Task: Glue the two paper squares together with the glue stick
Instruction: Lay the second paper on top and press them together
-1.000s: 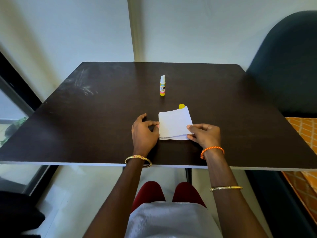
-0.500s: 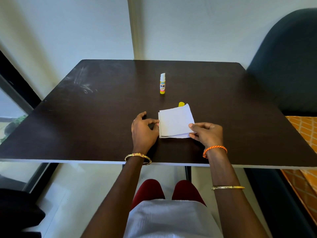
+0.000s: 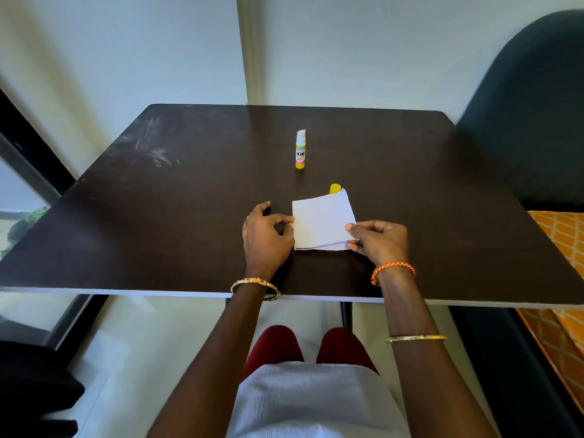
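1. While both hands sit near the table's front edge, two white paper squares lie stacked on the dark top, about mid-width & closer to the front edge than the back.
2. Top sheet sits slightly skewed vs. the bottom one; a thin strip of the lower sheet shows along the stack's front edge & front-right corner.
3. Right hand is at the stack's front-right corner: thumb on top of the paper, other fingers curled at/under the corner, so it pinches the paper there. Can't tell whether it grips one sheet or both.
4. Left hand rests on the table just beside the stack's left edge; fingers curled, thumb & forefinger tips close together, touching or nearly touching that edge. Holds nothing that shows.
5. Glue stick stands upright, uncapped w/ white tip showing, yellow body w/ label, well behind the paper toward the table's centre, apart from both hands.
6. Yellow cap peeks out at the stack's back-right corner, partly hidden by the paper.
7. Wrists: gold bangle on the left, orange braided band on the right, plus a second gold bangle further up the right forearm.
8. Dark chair back stands beyond the table's right edge.
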